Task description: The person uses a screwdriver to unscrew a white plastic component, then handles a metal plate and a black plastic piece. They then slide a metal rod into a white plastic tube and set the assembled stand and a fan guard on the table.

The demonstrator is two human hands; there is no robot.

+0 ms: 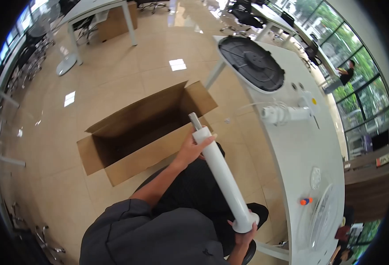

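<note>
A white stand pole (223,174) lies slanted across my lap, with a thin metal rod (195,120) sticking out of its upper end. Around that upper end my left hand (192,149) is closed, thumb along the side. My right hand (246,237) grips the wider, flared lower end, partly hidden behind it. An open cardboard box (135,152) stands on the floor just beyond my left hand, its flaps spread and its inside dark.
To the right a white table (298,172) carries a black round base (253,59), a white cylindrical part with a cord (287,115), a white oval piece (316,177), an orange-and-blue item (306,201) and a clear round part (322,216). A person (345,75) is by the windows.
</note>
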